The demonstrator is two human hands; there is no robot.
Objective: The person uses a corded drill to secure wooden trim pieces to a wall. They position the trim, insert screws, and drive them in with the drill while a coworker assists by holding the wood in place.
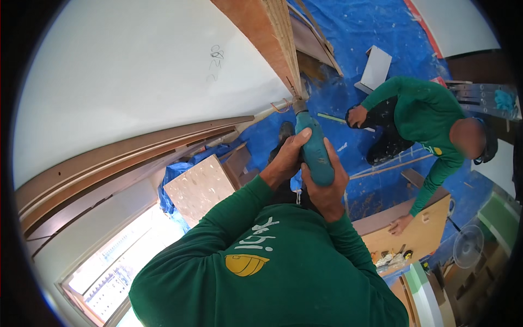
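Observation:
Both my hands grip a teal handheld power tool [317,158] with a grey metal head, held out in front of my chest. My left hand [287,159] is wrapped round its left side, thumb lying on top. Round the rear right of the body closes my right hand [328,188]. The tool's head points away from me, at the lower end of a plywood edge [282,41] beside the white wall panel [147,71]. A thin orange cord or wire [280,108] curls next to the head. Whether the tip touches the wood I cannot tell.
On the right a co-worker in a green shirt [425,106] crouches, one hand on a wooden board [419,224]. Blue sheeting [348,22] covers the floor. A speckled board [200,188] stands at lower left; a fan [468,246] is at far right.

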